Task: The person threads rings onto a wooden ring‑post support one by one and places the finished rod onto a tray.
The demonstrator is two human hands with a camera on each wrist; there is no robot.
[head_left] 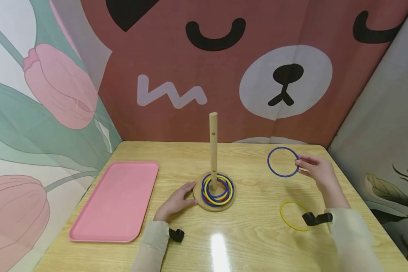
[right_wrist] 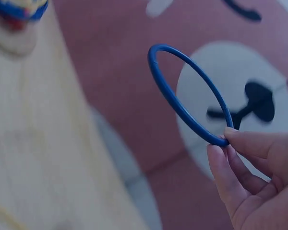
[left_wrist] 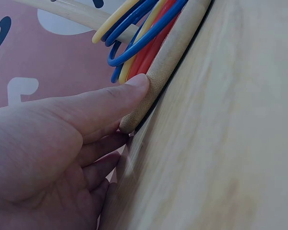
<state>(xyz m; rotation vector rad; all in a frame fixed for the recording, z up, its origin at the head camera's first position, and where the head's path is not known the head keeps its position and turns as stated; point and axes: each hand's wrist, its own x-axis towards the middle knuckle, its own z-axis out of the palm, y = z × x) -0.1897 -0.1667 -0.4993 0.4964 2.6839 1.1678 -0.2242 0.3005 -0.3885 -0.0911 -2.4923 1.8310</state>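
A wooden peg (head_left: 214, 151) rises upright from a round wooden base (head_left: 198, 193), with several blue, yellow and red rings (head_left: 232, 189) stacked around its foot. My left hand (head_left: 176, 202) is at the base's left edge, fingers spread and fairly straight; in the left wrist view its thumb (left_wrist: 137, 86) touches the rim. Over the table's right side, my right hand (head_left: 319, 168) pinches a blue ring (head_left: 269, 165) by its right edge between thumb and fingertips. In the right wrist view that ring (right_wrist: 170, 98) is tilted, held in the air.
A yellow ring (head_left: 283, 217) lies on the wooden table (head_left: 255, 234) below the right hand, partly hidden by the wrist camera. A pink tray (head_left: 117, 200) lies at the left. Behind the table hangs a cloth (head_left: 224, 71) with a bear print.
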